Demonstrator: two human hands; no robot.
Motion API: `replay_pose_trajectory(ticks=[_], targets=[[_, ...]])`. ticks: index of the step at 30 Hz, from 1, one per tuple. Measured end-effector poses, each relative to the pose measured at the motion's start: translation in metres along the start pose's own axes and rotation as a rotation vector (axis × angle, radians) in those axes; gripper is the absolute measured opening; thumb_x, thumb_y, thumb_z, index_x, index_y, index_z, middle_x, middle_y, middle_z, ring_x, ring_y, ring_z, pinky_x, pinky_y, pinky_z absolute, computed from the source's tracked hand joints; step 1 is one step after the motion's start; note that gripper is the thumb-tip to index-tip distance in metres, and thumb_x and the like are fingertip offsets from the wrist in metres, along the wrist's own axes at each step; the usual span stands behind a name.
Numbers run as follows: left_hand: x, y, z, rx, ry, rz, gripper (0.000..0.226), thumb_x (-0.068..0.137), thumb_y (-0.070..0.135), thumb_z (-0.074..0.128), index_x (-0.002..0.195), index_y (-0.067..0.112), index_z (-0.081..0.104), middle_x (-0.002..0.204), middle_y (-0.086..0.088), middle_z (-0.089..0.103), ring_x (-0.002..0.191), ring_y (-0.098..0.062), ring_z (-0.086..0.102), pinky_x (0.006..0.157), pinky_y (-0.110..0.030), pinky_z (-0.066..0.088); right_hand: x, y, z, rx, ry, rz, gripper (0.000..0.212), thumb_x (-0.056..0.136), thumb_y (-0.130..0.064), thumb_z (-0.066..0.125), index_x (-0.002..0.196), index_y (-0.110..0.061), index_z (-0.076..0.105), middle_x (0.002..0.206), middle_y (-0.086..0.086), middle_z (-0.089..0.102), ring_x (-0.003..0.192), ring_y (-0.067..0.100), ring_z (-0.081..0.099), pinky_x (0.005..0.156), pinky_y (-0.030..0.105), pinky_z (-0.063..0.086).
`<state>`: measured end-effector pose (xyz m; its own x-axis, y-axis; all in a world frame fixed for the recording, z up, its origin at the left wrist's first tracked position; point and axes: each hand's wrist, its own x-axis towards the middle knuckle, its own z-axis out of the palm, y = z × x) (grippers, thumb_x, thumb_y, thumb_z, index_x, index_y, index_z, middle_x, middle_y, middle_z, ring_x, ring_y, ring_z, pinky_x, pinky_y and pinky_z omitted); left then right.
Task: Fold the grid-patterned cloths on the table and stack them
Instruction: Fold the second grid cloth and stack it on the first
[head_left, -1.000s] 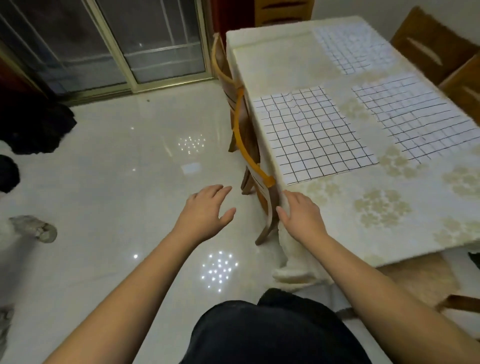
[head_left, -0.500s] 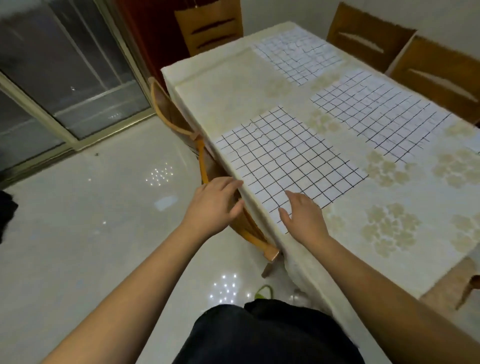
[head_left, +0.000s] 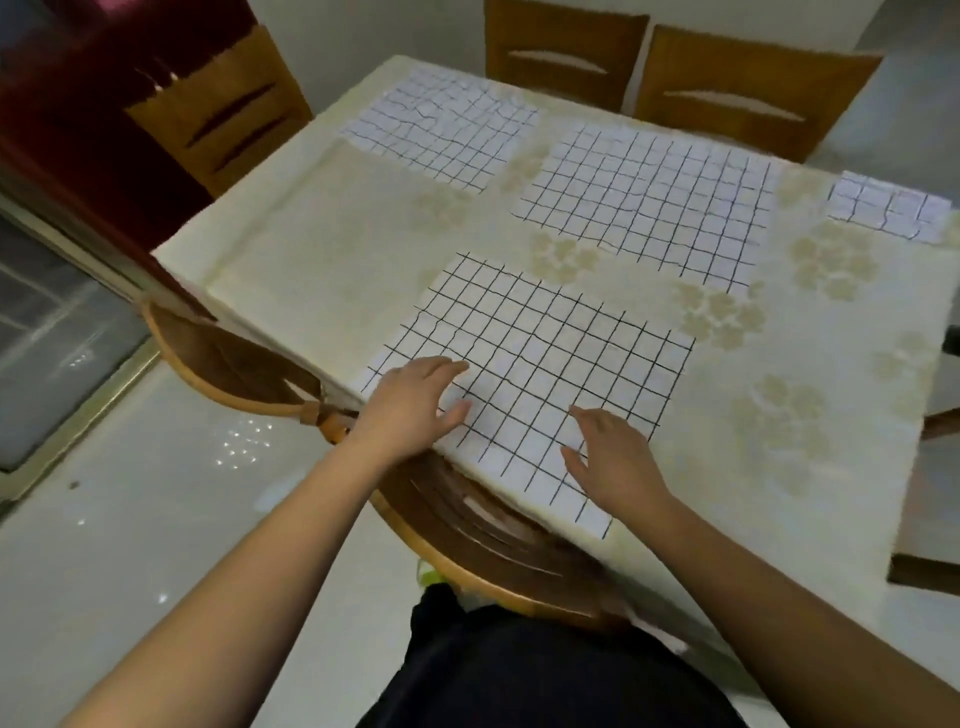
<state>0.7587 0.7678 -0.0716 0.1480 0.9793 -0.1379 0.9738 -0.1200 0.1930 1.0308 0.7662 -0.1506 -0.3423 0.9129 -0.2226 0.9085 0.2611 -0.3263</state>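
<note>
Cream floral tablecloth (head_left: 322, 270) covers the table at which I stand, a wooden chair (head_left: 467, 525) tucked under its near edge. The nearest cloth (head_left: 540, 374) lies flat against that edge. My left hand (head_left: 415, 410) rests on its near-left part, fingers loosely extended and holding nothing; my right hand (head_left: 618, 462) rests on its near-right part, fingers spread and equally empty. Step in hand, as I judge it: taking the near edge for the first fold. Done well, each hand pinches a near corner, lifts evenly, and carries the edge to the far edge with the grid lines matched. Count: four grid cloths in view, namely the nearest, a second (head_left: 654, 202) beyond it, a third (head_left: 447, 124) at far left, and a smaller, seemingly folded one (head_left: 888, 213) at far right. Four chair backs visible.
</note>
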Motion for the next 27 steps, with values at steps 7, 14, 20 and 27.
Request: replay_pose_trajectory(ticks=[7,14,20,27], targets=[[0.078,-0.067,0.002,0.05,-0.128,0.272,0.056,0.094,0.046,0.05,0.144,0.025,0.041,0.148,0.002,0.044,0.136,-0.018,0.039,0.107,-0.036,0.035,0.03,-0.06,0.019,0.064,-0.026,0.243,0.061,0.099,-0.043,0.041,0.153,-0.02,0.021,0.154,0.005,0.032,0.14,0.024,0.03,0.113,0.037,0.025],[0.118,-0.089,0.027,0.031,-0.307,0.407,0.059,0.095,0.045,0.05,0.148,0.024,0.034,0.151,-0.001,0.039,0.137,-0.02,0.038,0.109,-0.038,0.035,0.04,-0.101,0.027,0.074,-0.013,0.337,0.06,0.098,-0.043,0.043,0.151,-0.02,0.026,0.151,0.005,0.036,0.135,0.023,0.037,0.11,0.037,0.033],[0.148,-0.088,0.05,0.06,-0.363,0.48,0.059,0.096,0.038,0.05,0.15,0.024,0.03,0.152,-0.004,0.037,0.137,-0.022,0.037,0.109,-0.04,0.034,0.044,-0.098,0.028,0.09,0.008,0.415,0.059,0.097,-0.043,0.044,0.15,-0.021,0.029,0.15,0.004,0.038,0.135,0.022,0.037,0.11,0.036,0.031],[0.173,-0.083,0.074,0.047,-0.319,0.48,0.054,0.095,0.027,0.053,0.146,0.02,0.038,0.145,-0.006,0.046,0.128,-0.026,0.046,0.102,-0.041,0.038,0.06,-0.094,0.031,0.163,-0.024,0.458,0.053,0.097,-0.041,0.045,0.145,-0.019,0.037,0.142,0.005,0.047,0.127,0.023,0.044,0.103,0.036,0.037]])
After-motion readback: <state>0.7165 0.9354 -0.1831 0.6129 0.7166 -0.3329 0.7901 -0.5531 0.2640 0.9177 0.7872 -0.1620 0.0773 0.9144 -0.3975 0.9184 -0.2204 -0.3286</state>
